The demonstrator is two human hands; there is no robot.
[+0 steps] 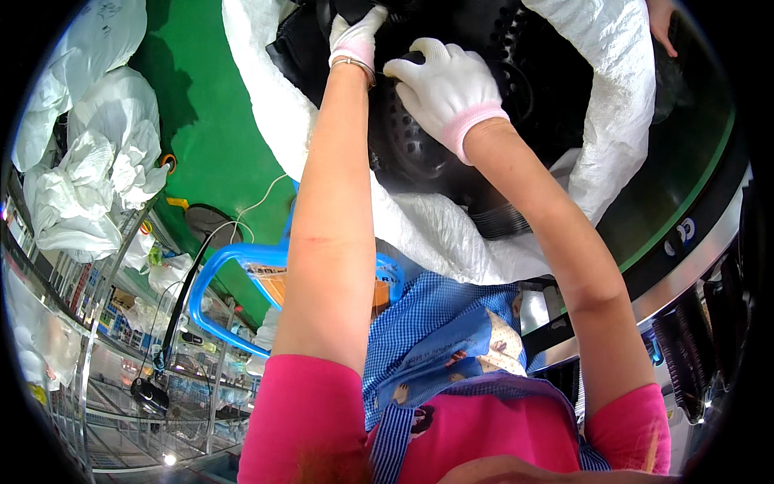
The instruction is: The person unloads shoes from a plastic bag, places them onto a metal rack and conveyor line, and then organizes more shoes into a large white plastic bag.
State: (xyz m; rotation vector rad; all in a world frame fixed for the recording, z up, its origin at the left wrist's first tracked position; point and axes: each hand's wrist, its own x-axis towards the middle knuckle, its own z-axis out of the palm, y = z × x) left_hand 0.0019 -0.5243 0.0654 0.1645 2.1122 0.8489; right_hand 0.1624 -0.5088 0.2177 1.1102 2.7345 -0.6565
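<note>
A large white woven sack (617, 105) with a rolled-down rim holds several glossy black moulded parts (411, 145), some with rows of round studs or holes. Both my hands wear white knit gloves with pink cuffs and are inside the sack's mouth. My left hand (357, 39) reaches to the far side, its fingers closed on a black part there; its fingertips are partly hidden. Nearer and to the right, my right hand (451, 93) has thumb and fingers curled round the edge of a black studded part. Further black ribbed pieces (504, 219) lie by the near rim.
On the right stands a round-edged green surface (685, 194) with a metal rim. Another person's hand (661, 24) shows at the top right. A blue-framed chair (234, 254) is at my left. Wire shelving (89, 355) and white plastic bags (89, 177) stand beyond it on the green floor (205, 113).
</note>
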